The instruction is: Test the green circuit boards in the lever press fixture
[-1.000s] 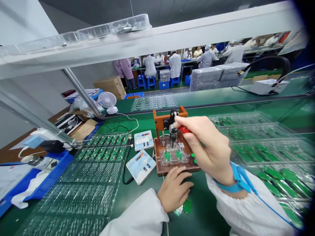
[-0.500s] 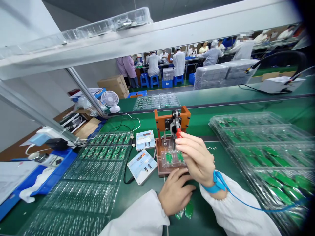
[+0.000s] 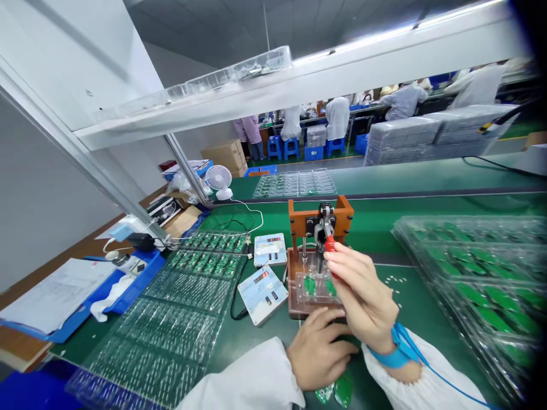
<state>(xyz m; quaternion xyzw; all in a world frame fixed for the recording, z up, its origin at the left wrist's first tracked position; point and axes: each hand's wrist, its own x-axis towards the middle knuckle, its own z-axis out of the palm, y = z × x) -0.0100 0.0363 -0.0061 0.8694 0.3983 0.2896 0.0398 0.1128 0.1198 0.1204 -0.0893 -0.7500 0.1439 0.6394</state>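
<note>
A brown test fixture (image 3: 319,219) stands mid-bench with a clear plate holding two small green circuit boards (image 3: 310,284). My right hand (image 3: 363,296) is closed round the fixture's red-tipped lever (image 3: 330,244), which is pressed down. A blue wrist strap (image 3: 395,350) circles that wrist. My left hand (image 3: 320,350) rests curled on the green mat in front of the fixture's base. Its fingers are bent over green boards (image 3: 335,392) lying under it.
Clear trays of green boards (image 3: 183,302) cover the left side, and stacked trays (image 3: 474,273) fill the right. Two small white meters (image 3: 262,293) sit beside the fixture. A white fan (image 3: 219,179), a blue bin with papers (image 3: 64,293) and people at distant benches lie beyond.
My right hand has pulled the red lever down from the top of the fixture toward the plate. The view has swung so the fixture sits further right and lower. The left hand stays put.
</note>
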